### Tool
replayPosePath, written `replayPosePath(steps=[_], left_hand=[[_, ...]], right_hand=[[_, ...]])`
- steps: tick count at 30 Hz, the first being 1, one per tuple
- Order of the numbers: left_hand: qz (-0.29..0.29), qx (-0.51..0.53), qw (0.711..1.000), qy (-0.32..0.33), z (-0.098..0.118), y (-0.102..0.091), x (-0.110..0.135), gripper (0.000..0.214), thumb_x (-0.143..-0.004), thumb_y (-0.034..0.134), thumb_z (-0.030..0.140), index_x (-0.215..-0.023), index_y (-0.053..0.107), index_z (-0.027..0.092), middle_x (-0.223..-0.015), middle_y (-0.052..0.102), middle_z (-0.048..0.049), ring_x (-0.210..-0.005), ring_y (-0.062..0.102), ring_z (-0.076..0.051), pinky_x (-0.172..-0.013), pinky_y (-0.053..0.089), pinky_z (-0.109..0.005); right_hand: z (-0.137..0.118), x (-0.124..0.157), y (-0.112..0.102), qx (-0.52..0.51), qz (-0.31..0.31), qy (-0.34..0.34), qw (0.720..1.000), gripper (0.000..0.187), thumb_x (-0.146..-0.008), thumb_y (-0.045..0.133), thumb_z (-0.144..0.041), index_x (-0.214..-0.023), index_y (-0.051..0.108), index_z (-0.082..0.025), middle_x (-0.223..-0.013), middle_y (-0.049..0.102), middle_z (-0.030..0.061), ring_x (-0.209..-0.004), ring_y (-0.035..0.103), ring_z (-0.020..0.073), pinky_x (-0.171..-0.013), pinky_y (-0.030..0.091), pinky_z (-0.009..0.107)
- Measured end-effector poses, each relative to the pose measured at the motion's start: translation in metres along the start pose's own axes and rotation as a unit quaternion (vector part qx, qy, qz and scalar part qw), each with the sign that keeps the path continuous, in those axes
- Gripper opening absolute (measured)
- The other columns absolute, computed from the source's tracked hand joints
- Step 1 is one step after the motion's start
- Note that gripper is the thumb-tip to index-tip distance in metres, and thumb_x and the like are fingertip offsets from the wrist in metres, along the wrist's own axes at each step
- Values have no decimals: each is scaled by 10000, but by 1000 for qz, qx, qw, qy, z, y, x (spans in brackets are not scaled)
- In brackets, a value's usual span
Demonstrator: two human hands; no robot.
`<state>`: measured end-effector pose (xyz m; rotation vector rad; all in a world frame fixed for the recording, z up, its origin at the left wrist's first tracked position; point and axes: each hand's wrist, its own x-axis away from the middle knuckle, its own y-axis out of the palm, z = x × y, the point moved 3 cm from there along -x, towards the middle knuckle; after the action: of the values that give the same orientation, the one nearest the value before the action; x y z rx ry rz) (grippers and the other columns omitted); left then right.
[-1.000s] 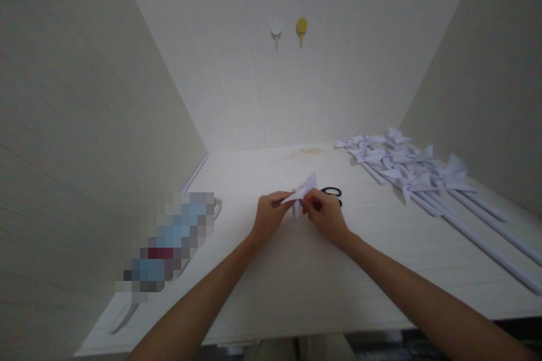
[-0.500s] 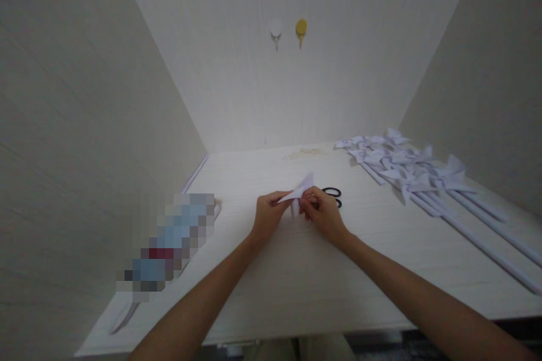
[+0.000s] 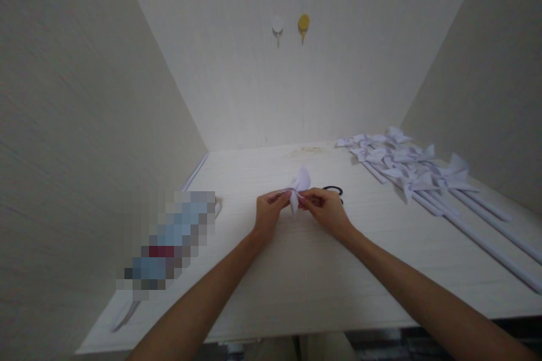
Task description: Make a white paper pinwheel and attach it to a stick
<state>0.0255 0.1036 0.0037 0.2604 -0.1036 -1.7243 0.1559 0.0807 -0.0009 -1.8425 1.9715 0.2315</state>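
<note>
Between my two hands, above the middle of the table, is a white paper pinwheel head with curled blades. My left hand pinches its left side, the thumb lying near the centre. My right hand grips the right side with thumb and fingers pressed together. Black-handled scissors lie on the table just behind my right hand, which hides most of them. To the right rest several finished-looking white paper pinwheels on rolled paper sticks, piled over one another.
A blurred-out bluish object lies along the left side of the white table, with white strips near it. Panels enclose the left, back and right. A white hook and a yellow hook are on the back panel.
The paper's upper blade now looks rounder and more curled. My left thumb has come over towards its centre, and my right fingers have shifted slightly. The camera view has tilted a little.
</note>
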Motion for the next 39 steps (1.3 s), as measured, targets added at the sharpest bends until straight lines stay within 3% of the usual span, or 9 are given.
replayPosePath(steps=[6, 10, 17, 23, 27, 30, 33, 36, 39], left_hand=[[-17, -39, 999, 5, 1, 0, 1, 256, -619, 620, 298, -779, 666, 104, -753, 671, -71, -736, 592, -177, -761, 442, -335], [-27, -64, 998, 12, 1, 0, 1, 248, -629, 611, 302, -768, 667, 104, -718, 669, -58, -702, 585, -167, -728, 443, -322], [-39, -88, 995, 33, 3, 0, 2, 229, -624, 615, 289, -770, 670, 122, -710, 666, -39, -679, 575, -151, -690, 438, -292], [-39, -92, 995, 27, 3, 2, 3, 217, -636, 603, 295, -758, 672, 129, -764, 671, -51, -717, 580, -162, -720, 431, -298], [-49, -131, 988, 63, 5, 1, 2, 214, -647, 592, 286, -774, 670, 133, -770, 667, -46, -731, 576, -171, -714, 421, -292], [-52, -148, 985, 73, 7, 0, 2, 216, -651, 587, 284, -784, 669, 134, -758, 665, -40, -734, 574, -176, -712, 416, -290], [-53, -142, 986, 67, 7, 0, 2, 210, -652, 586, 280, -783, 669, 139, -767, 664, -37, -741, 572, -172, -715, 415, -287], [-51, -126, 989, 62, 6, 2, 3, 199, -651, 587, 279, -765, 671, 140, -772, 662, -36, -743, 570, -166, -717, 416, -285], [-51, -124, 989, 58, 6, 2, 2, 195, -648, 589, 278, -754, 671, 135, -768, 662, -38, -733, 568, -163, -717, 414, -285]], right_hand=[[-13, 1, -5, 202, 13, -92, 975, 158, -747, 463, -196, -757, 616, -157, -572, 617, 17, -478, 565, 110, -469, 425, 198], [-18, 1, -6, 285, 22, -111, 952, 163, -747, 446, -174, -685, 594, -148, -530, 580, 8, -452, 504, 95, -464, 354, 193], [-19, 2, -3, 252, 12, -85, 964, 143, -733, 430, -149, -622, 520, -158, -470, 516, -23, -419, 449, 81, -438, 305, 177], [-24, 3, -2, 299, 15, -123, 946, 154, -707, 441, -132, -572, 509, -164, -493, 513, -7, -455, 436, 93, -470, 292, 199], [-14, 0, -1, 164, 2, -10, 986, 139, -718, 435, -168, -584, 472, -166, -465, 509, -18, -404, 432, 86, -423, 305, 183], [-8, -1, 1, 68, -27, 49, 996, 139, -739, 408, -193, -608, 446, -170, -464, 507, -21, -379, 429, 85, -391, 310, 177], [-12, 1, 0, 144, -10, -18, 989, 118, -731, 419, -166, -620, 459, -169, -485, 509, -16, -417, 444, 94, -431, 314, 189], [-20, 5, 1, 268, -5, -110, 957, 141, -727, 410, -132, -613, 484, -166, -536, 531, 11, -489, 472, 116, -490, 315, 214], [-19, 5, 2, 263, -6, -106, 959, 152, -727, 410, -133, -594, 473, -169, -535, 530, 11, -495, 476, 118, -492, 317, 215]])
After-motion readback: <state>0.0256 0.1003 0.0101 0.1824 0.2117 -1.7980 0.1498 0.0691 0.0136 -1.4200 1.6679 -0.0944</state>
